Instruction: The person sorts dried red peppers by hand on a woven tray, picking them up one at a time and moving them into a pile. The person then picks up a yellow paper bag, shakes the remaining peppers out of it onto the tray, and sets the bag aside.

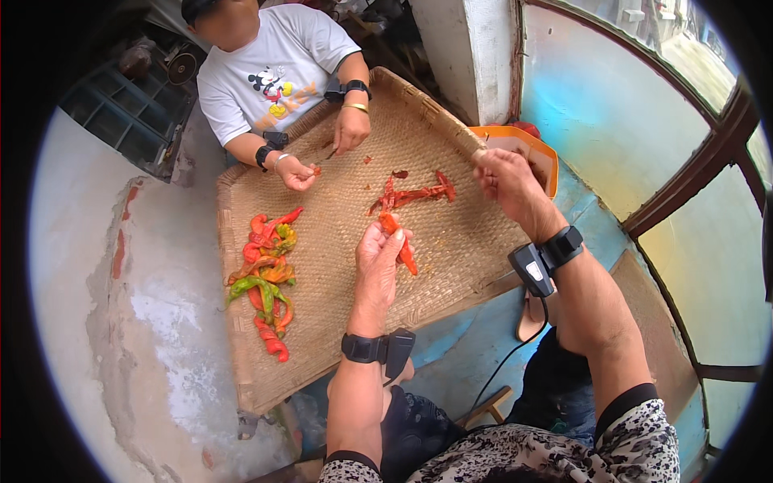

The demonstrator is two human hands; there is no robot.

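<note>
Concrete floor, worn and patched, carries a large woven tray (338, 322) between you and a second person seated across it. Your left hand (378, 262) is closed around a red-orange pepper (400, 241); its lower end hangs below the fingers, just above the tray weave. Your right hand (506, 179) is raised well to the right of the left hand, its fingers pinched together at the tray's far-right rim; whether it holds a stem or a scrap cannot be told. Beyond the left hand lie a few split red pepper pieces (411, 193). Well to the left of it lies a heap of whole red, orange and green peppers (266, 278). An orange bin (538, 154) sits just behind the right hand. The other person's hands (322, 153) work at the far edge of the tray, apart from yours. For a clean split, keep the left grip firm near the stem end, hold the pepper low over the tray so fragments land on the weave, and pull steadily rather than jerking, since a thin pod is likely to tear unevenly.
</note>
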